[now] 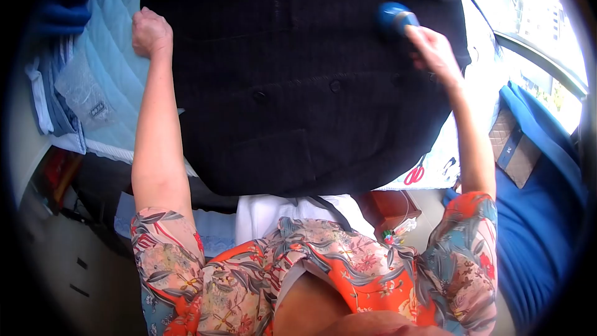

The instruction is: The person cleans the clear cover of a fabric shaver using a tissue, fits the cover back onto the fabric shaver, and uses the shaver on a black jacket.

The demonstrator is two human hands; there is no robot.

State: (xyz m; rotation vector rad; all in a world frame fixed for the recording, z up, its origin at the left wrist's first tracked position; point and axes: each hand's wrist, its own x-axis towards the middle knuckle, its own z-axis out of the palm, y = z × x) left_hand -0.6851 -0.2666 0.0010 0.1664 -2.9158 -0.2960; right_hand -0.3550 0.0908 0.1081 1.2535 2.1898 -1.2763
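A black buttoned jacket [249,124] lies spread out before me, its row of buttons and a pocket showing. At its upper left edge, my left hand [152,33] is closed in a fist on the fabric's border. Over the jacket's upper right side, my right hand [433,51] grips a blue round-headed hand tool [396,16] with a pale band near its handle. Motion blurs the tool, whose head overlaps the black cloth. Most of its handle is hidden in my fingers.
The jacket rests on a light blue quilted cover [115,81]. Red-handled scissors [415,175] lie near the front right edge. A clear plastic bag [87,90] and folded clothes [61,121] are on the left. Blue fabric [535,224] hangs at right, below a window [535,6].
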